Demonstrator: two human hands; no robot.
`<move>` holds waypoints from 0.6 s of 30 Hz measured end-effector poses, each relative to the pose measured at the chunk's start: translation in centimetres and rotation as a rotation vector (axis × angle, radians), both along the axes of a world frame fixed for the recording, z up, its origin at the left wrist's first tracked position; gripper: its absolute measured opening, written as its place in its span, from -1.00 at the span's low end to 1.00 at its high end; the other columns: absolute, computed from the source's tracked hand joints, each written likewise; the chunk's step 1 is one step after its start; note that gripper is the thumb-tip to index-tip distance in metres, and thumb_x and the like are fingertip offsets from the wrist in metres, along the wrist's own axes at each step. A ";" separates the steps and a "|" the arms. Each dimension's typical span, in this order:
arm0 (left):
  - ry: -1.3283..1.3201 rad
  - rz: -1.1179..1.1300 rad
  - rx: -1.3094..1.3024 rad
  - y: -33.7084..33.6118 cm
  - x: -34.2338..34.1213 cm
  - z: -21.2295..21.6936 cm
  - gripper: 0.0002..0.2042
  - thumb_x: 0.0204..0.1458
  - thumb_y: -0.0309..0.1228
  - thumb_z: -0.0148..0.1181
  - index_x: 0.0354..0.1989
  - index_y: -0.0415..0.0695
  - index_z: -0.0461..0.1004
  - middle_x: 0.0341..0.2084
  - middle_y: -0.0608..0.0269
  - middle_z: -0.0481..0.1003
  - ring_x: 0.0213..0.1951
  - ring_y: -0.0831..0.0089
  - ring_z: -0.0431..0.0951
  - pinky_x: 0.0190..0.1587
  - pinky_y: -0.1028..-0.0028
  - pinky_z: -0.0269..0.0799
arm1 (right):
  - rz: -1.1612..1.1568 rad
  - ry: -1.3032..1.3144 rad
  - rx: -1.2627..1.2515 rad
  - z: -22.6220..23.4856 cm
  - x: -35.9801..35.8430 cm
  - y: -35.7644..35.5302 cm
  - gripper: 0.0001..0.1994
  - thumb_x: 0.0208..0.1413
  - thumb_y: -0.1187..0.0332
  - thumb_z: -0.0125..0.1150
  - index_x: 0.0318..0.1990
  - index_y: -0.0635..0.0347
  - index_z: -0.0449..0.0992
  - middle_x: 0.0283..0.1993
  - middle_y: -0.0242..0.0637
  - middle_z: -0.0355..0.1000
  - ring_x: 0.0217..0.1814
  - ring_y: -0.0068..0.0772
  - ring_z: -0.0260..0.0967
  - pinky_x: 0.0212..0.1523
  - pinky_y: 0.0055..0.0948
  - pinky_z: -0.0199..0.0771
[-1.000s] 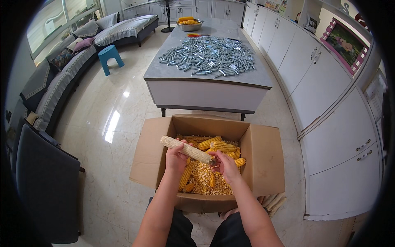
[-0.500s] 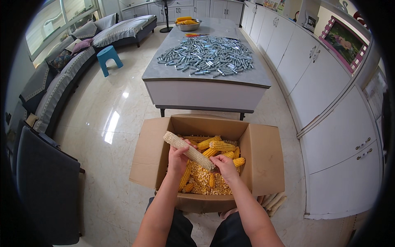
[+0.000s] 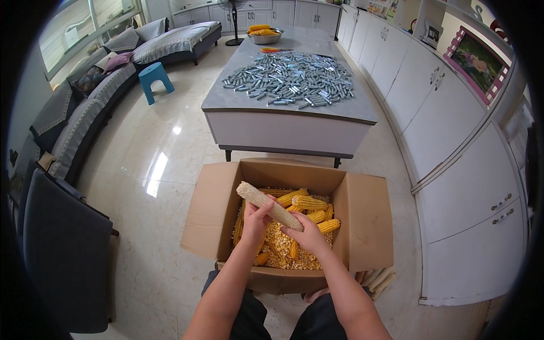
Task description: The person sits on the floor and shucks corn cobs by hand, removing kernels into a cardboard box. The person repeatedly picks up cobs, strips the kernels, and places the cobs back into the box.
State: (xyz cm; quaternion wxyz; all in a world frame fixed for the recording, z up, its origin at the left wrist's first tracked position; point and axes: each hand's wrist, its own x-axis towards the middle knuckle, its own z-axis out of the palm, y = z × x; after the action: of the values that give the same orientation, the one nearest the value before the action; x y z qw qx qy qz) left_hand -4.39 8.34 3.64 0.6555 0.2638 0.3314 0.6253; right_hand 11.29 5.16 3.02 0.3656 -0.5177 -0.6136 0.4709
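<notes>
A pale, stripped corn cob [image 3: 262, 199] slants over the open cardboard box [image 3: 369, 221], its upper end to the left. My left hand [image 3: 258, 217] is wrapped round its middle. Around the lower right end, my right hand [image 3: 309, 231] has closed its fingers, covering part of that tip. Beneath my hands, loose yellow kernels [image 3: 283, 255] cover the bottom of the box. Several yellow corn ears [image 3: 310, 203] lie on them, mostly towards the far and right side.
Beyond the box stands a grey table [image 3: 238, 105] with many small metal cylinders [image 3: 294, 79] and a metal bowl of corn [image 3: 265, 37]. Stripped cobs [image 3: 381, 281] lie on the floor by the box's near right corner. A dark chair [image 3: 65, 255] is on the left, white cabinets [image 3: 470, 226] on the right.
My right hand has gone from a fingertip pinch at the cob's lower end to a fuller grip round it. The whole view has shifted slightly.
</notes>
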 end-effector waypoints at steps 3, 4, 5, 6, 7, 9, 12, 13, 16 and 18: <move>0.090 -0.043 0.017 -0.5 0.9 0.9 -0.68 0.04 -0.37 0.06 -0.09 -0.11 0.12 -0.21 0.21 0.36 -0.15 0.34 0.42 -0.12 0.36 0.35 | -0.037 -0.141 0.088 0.2 0.2 -0.3 -0.59 -0.01 0.26 0.17 -0.06 0.34 0.33 -0.05 -0.13 0.30 0.00 -0.33 0.26 -0.01 -0.45 0.24; 0.098 -0.005 0.025 -0.2 0.9 0.5 -0.67 0.05 -0.32 0.04 -0.06 -0.11 0.12 -0.19 0.21 0.35 -0.12 0.35 0.40 -0.09 0.37 0.32 | -0.063 -0.180 0.137 0.3 0.4 -0.5 -0.61 -0.01 0.26 0.17 -0.09 0.35 0.33 -0.08 -0.12 0.31 -0.02 -0.32 0.27 -0.03 -0.45 0.25; 0.106 0.030 0.033 0.3 0.6 -0.2 -0.64 0.06 -0.28 0.02 -0.03 -0.11 0.11 -0.18 0.21 0.35 -0.09 0.36 0.38 -0.07 0.37 0.29 | -0.090 -0.220 0.187 0.3 0.7 -0.6 -0.62 -0.01 0.26 0.17 -0.11 0.35 0.34 -0.11 -0.11 0.31 -0.03 -0.30 0.28 -0.05 -0.44 0.26; 0.114 0.069 0.040 0.5 0.2 -0.6 -0.62 0.08 -0.24 0.00 0.00 -0.11 0.11 -0.16 0.21 0.35 -0.06 0.37 0.36 -0.05 0.37 0.26 | -0.119 -0.226 0.172 0.7 1.0 -0.7 -0.63 0.00 0.24 0.16 -0.13 0.34 0.34 -0.12 -0.10 0.31 -0.06 -0.26 0.29 -0.07 -0.41 0.27; 0.245 0.085 -0.114 0.5 -0.1 -0.5 -0.53 0.09 -0.12 -0.07 0.08 -0.12 0.08 -0.09 0.21 0.34 0.00 0.39 0.31 -0.01 0.36 0.18 | -0.160 -0.239 0.156 1.5 1.8 -0.8 -0.63 0.00 0.22 0.14 -0.14 0.33 0.35 -0.13 -0.09 0.32 -0.08 -0.23 0.30 -0.10 -0.38 0.28; 0.291 0.059 -0.156 0.4 -0.5 -0.7 -0.50 0.08 -0.07 -0.08 0.10 -0.09 0.08 -0.01 0.18 0.30 -0.01 0.32 0.32 -0.01 0.26 0.14 | -0.243 -0.139 0.082 1.4 3.9 -0.7 -0.65 0.04 0.18 0.11 -0.17 0.32 0.36 -0.30 -0.18 0.36 -0.26 -0.27 0.32 -0.22 -0.36 0.30; 0.438 -0.007 -0.261 0.2 -1.0 -1.4 -0.48 0.06 -0.05 -0.05 0.11 -0.10 0.07 -0.02 0.16 0.30 -0.02 0.30 0.33 -0.05 0.27 0.16 | -0.510 0.106 -0.002 2.0 8.2 -1.7 -0.65 0.06 0.15 0.09 -0.20 0.30 0.39 -0.44 -0.35 0.35 -0.45 -0.50 0.27 -0.39 -0.50 0.29; 0.422 -0.036 -0.277 -0.2 -1.0 -1.2 -0.48 0.06 -0.07 -0.04 0.10 -0.10 0.08 -0.04 0.17 0.31 -0.06 0.30 0.36 -0.06 0.30 0.19 | -0.611 0.175 -0.002 2.1 9.9 -2.3 -0.66 0.07 0.13 0.09 -0.22 0.28 0.40 -0.46 -0.41 0.33 -0.50 -0.61 0.21 -0.47 -0.57 0.25; 0.482 -0.098 -0.313 -1.1 -0.8 -1.3 -0.54 0.05 -0.15 0.01 0.06 -0.12 0.13 -0.12 0.19 0.36 -0.17 0.33 0.42 -0.20 0.40 0.29 | -0.854 0.305 0.022 2.7 15.9 -5.1 -0.71 0.08 0.11 0.06 -0.31 0.18 0.40 -0.47 -0.47 0.36 -0.62 -0.76 0.11 -0.61 -0.67 0.17; 0.504 -0.140 -0.315 -1.3 -1.1 -2.1 -0.56 0.05 -0.19 0.03 0.03 -0.13 0.16 -0.17 0.18 0.38 -0.23 0.34 0.44 -0.27 0.43 0.33 | -0.994 0.341 0.027 2.6 20.1 -7.8 -0.71 0.08 0.10 0.05 -0.33 0.16 0.41 -0.48 -0.47 0.34 -0.63 -0.74 0.11 -0.63 -0.66 0.15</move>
State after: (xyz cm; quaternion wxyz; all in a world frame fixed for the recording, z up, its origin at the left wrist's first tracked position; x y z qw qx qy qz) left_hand -5.47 7.09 1.50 0.6268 0.3278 0.5576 0.4344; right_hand 31.44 -2.65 5.58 0.6461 -0.6577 -0.2319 0.3103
